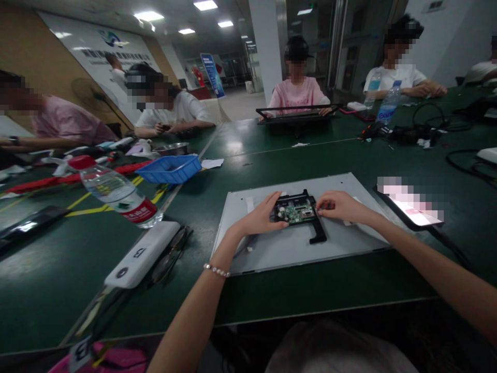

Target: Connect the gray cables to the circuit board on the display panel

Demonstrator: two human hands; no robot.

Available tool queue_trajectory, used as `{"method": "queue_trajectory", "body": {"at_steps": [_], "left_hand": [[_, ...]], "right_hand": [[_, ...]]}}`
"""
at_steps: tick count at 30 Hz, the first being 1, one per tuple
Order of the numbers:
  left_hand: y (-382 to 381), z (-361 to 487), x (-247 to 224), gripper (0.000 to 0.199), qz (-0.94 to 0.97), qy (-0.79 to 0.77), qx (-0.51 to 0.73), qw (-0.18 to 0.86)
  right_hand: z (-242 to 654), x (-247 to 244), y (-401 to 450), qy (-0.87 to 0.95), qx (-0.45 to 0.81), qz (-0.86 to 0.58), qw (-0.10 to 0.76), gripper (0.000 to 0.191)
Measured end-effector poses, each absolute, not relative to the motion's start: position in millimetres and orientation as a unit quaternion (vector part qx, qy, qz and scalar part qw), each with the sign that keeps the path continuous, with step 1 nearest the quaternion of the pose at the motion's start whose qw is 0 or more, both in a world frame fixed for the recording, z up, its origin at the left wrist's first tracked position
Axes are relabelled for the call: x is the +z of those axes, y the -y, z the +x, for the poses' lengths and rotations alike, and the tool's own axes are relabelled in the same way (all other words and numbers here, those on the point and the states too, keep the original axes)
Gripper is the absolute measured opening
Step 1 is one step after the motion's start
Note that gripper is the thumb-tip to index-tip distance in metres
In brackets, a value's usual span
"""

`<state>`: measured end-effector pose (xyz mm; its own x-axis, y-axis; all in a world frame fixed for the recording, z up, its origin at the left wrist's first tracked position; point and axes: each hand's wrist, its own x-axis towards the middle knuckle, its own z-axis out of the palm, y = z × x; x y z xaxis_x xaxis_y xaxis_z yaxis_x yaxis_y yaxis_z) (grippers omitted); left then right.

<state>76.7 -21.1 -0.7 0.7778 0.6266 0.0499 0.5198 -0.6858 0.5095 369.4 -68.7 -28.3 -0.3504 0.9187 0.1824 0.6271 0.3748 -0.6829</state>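
Note:
A green circuit board [297,211] in a black plastic bracket [319,230] lies on a flat grey panel [272,254] in front of me. My left hand [262,215] grips the left side of the board, fingers at its far edge and thumb at its near edge. At the bracket's right edge, my right hand [339,205] is closed in a pinch. Whatever its fingertips hold, if anything, is too small to make out. A strip of white tape [250,203] shows on the panel near my left hand.
Left of the panel are a white power bank [142,256], eyeglasses [171,254], a water bottle [120,194] and a blue tray [171,169]. A lit phone [411,204] lies to the right. Across the table, a person holds a black frame [298,111]; other people sit around.

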Motion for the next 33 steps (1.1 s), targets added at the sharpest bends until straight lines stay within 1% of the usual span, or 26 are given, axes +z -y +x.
{"method": "queue_trajectory", "body": {"at_steps": [17, 23, 25, 27, 31, 33], "left_hand": [[21.0, 75.2, 1.6, 0.095, 0.907, -0.321, 0.107, 0.252], [20.4, 73.9, 4.8, 0.100, 0.913, -0.311, 0.107, 0.242], [18.8, 72.8, 9.7, 0.095, 0.913, -0.316, 0.117, 0.232], [14.6, 68.9, 15.4, 0.083, 0.908, -0.332, 0.145, 0.208], [-3.9, 48.1, 19.1, 0.055, 0.877, -0.402, 0.230, 0.127], [-14.8, 33.7, 15.3, 0.048, 0.852, -0.447, 0.252, 0.102]], "right_hand": [[367.1, -25.8, 70.0, 0.768, 0.262, -0.509, 0.286, 0.014], [368.0, -25.7, 69.6, 0.766, 0.267, -0.504, 0.297, 0.016], [368.7, -26.9, 68.2, 0.763, 0.267, -0.503, 0.305, 0.015], [369.2, -27.8, 66.8, 0.761, 0.262, -0.505, 0.311, 0.016], [368.7, -26.2, 67.0, 0.761, 0.251, -0.507, 0.317, 0.018], [367.7, -23.2, 68.8, 0.760, 0.246, -0.508, 0.321, 0.018]]}}
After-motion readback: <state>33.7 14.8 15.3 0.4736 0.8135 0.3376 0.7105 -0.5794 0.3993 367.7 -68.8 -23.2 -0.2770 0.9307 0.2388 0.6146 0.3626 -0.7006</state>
